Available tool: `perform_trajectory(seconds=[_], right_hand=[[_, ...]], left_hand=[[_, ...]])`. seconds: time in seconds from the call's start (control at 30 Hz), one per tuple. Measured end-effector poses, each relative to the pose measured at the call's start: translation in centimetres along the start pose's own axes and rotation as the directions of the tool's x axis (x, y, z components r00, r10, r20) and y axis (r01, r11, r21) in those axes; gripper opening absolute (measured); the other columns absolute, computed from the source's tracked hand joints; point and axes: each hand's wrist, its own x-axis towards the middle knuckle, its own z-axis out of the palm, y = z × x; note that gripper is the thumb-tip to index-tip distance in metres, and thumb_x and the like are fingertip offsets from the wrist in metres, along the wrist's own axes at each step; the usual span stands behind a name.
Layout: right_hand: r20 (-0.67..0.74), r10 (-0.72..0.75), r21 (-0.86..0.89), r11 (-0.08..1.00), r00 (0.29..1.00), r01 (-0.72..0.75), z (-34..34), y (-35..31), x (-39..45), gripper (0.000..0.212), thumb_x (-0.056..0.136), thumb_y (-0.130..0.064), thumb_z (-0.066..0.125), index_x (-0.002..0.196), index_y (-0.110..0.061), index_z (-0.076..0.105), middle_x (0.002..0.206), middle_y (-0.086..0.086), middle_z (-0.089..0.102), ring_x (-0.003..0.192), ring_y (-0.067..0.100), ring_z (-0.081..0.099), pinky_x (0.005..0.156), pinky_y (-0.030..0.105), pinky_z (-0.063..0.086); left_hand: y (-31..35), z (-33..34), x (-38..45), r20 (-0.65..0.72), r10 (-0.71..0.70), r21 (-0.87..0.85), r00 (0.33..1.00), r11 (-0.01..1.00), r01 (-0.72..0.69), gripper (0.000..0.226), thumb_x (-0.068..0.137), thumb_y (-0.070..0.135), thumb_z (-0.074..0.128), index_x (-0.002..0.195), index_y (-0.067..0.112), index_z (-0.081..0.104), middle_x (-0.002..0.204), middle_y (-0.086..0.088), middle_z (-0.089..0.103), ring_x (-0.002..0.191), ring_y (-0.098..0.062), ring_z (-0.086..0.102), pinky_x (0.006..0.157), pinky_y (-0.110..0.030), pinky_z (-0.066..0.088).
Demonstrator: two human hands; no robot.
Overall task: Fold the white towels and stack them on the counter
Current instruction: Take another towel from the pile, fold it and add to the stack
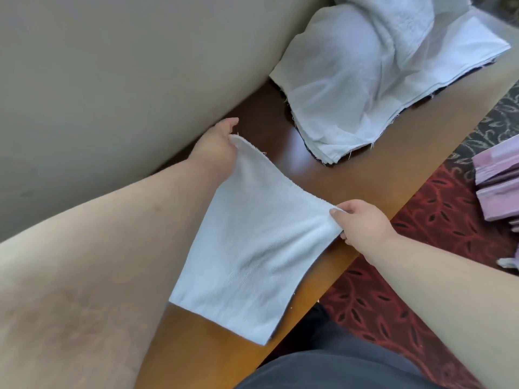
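Observation:
A white towel [247, 248] hangs stretched between my two hands above the brown wooden counter [373, 169]. My left hand [216, 147] pinches its far corner close to the beige wall. My right hand [359, 223] pinches the other top corner near the counter's right edge. The towel's lower edge drapes down onto the counter near me. A stack of white towels [365, 88] lies farther along the counter, with crumpled towels heaped on top of it.
A beige wall [112, 80] runs along the counter's left side. Red and dark patterned carpet [438, 220] lies to the right below the counter edge. Pinkish-purple folded cloths [500, 181] sit at the far right.

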Motion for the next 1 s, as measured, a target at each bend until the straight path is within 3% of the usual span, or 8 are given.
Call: perform_trajectory(seconds=[0.1,0.23,0.37,0.47,0.63,0.73,0.87,1.0], right_hand=[[0.042,-0.035,-0.252,0.967,0.999,0.045,-0.2,0.7,1.1,0.034,0.092,-0.04,0.059,0.123,-0.027,0.055,0.099,-0.008,0.062,0.086,0.013,0.06,0.069,0.03,0.047],[-0.081,-0.249,-0.367,0.908,0.965,0.203,0.0,1.2,-0.2,0.038,0.088,-0.03,0.066,0.124,-0.026,0.054,0.112,-0.002,0.053,0.097,0.018,0.054,0.078,0.035,0.049],[0.162,-0.73,-0.505,0.516,0.664,0.692,1.7,0.5,-2.4,0.021,0.087,-0.025,0.07,0.108,-0.023,0.068,0.101,-0.001,0.06,0.096,0.026,0.056,0.083,0.04,0.048],[0.489,-0.669,-0.535,0.277,0.56,0.798,4.3,0.6,-3.8,0.033,0.093,-0.037,0.058,0.124,-0.027,0.062,0.115,-0.003,0.057,0.107,0.024,0.052,0.092,0.038,0.044],[0.411,-0.5,-0.668,0.404,0.763,0.625,7.0,0.6,-5.1,0.048,0.098,-0.047,0.043,0.144,-0.03,0.044,0.148,-0.004,0.037,0.134,0.02,0.033,0.109,0.037,0.03],[0.184,-0.524,-0.656,0.564,0.831,0.501,8.6,0.8,-7.5,0.045,0.094,-0.044,0.053,0.136,-0.028,0.052,0.14,-0.001,0.046,0.128,0.022,0.04,0.104,0.038,0.036],[-0.163,-0.077,-0.058,0.996,0.984,0.068,12.6,1.6,-14.2,0.037,0.089,-0.044,0.063,0.115,-0.02,0.052,0.106,-0.002,0.057,0.089,0.018,0.059,0.069,0.031,0.042],[-0.062,0.23,0.445,0.877,0.971,-0.179,18.1,2.9,-20.3,0.044,0.084,-0.043,0.068,0.116,-0.016,0.053,0.088,-0.007,0.061,0.077,0.017,0.059,0.071,0.033,0.05]], left_hand=[[-0.3,2.0,-1.9,0.189,0.067,0.14,0.98,0.986,-0.095,0.056,0.099,0.012,0.051,0.15,0.028,0.035,0.159,0.0,0.024,0.141,-0.013,0.033,0.114,-0.023,0.023],[-2.0,3.1,-7.4,0.023,0.085,0.318,0.996,0.944,-0.088,0.027,0.099,0.029,0.049,0.121,0.031,0.063,0.122,0.005,0.057,0.106,-0.017,0.059,0.096,-0.031,0.046],[-3.6,3.6,-12.9,0.049,0.009,0.44,0.999,0.898,-0.029,0.021,0.097,0.04,0.044,0.102,0.034,0.064,0.094,0.012,0.06,0.084,-0.018,0.059,0.074,-0.034,0.052],[-5.0,4.3,-15.3,0.191,-0.018,0.493,0.981,0.866,-0.08,0.03,0.098,0.044,0.039,0.117,0.035,0.06,0.11,0.009,0.061,0.105,-0.02,0.057,0.089,-0.034,0.047],[-7.0,3.2,-17.1,0.323,0.051,0.405,0.945,0.895,-0.186,0.044,0.101,0.045,0.036,0.144,0.037,0.04,0.145,0.01,0.043,0.136,-0.015,0.034,0.115,-0.032,0.02],[-10.0,1.2,-18.9,0.048,0.145,0.39,0.988,0.908,-0.152,0.042,0.101,0.037,0.038,0.142,0.033,0.042,0.145,0.006,0.045,0.136,-0.016,0.033,0.117,-0.035,0.017],[-16.7,-2.0,-21.9,-0.228,-0.247,0.135,0.942,0.95,0.282,0.052,0.097,0.038,0.047,0.146,0.027,0.034,0.147,-0.002,0.039,0.132,-0.026,0.038,0.104,-0.042,0.037],[-21.4,-4.3,-22.2,-0.02,-0.365,-0.001,0.931,0.931,0.365,0.07,0.092,0.024,0.057,0.153,0.02,0.024,0.151,-0.007,0.041,0.133,-0.031,0.043,0.106,-0.039,0.036]])
